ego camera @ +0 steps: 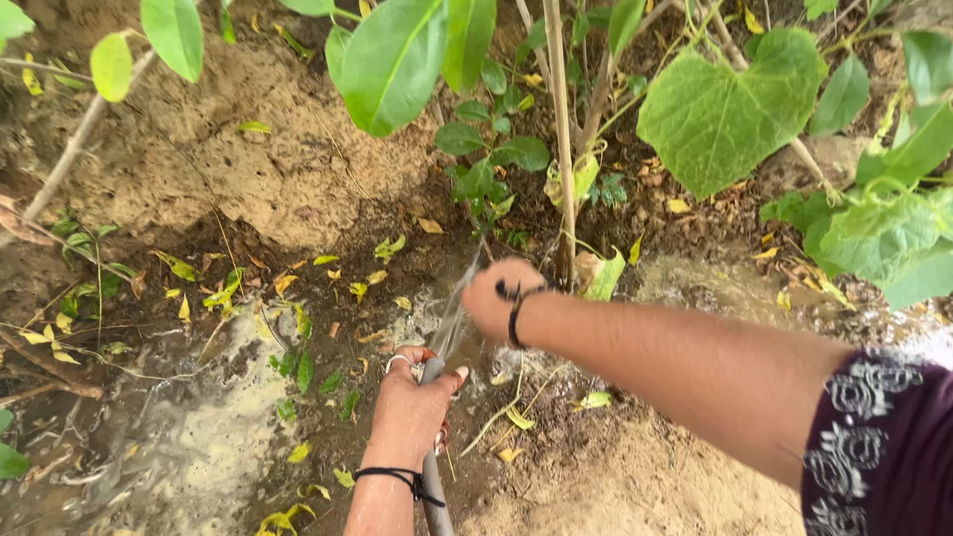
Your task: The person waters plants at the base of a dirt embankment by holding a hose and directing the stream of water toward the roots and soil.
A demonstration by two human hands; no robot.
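Risking washing soil off the stem (562,149) base, jet pooling into muddy ground (199,437). Left hand (417,397) gripping grey hose (433,496) closed, nozzle spraying water (455,313) upward. Right hand (499,298) curled near the stem base, touching the spray; grip on anything unclear.

open: wet soil (199,437) left | blocked: stem (562,149), leaves (720,109) ahead
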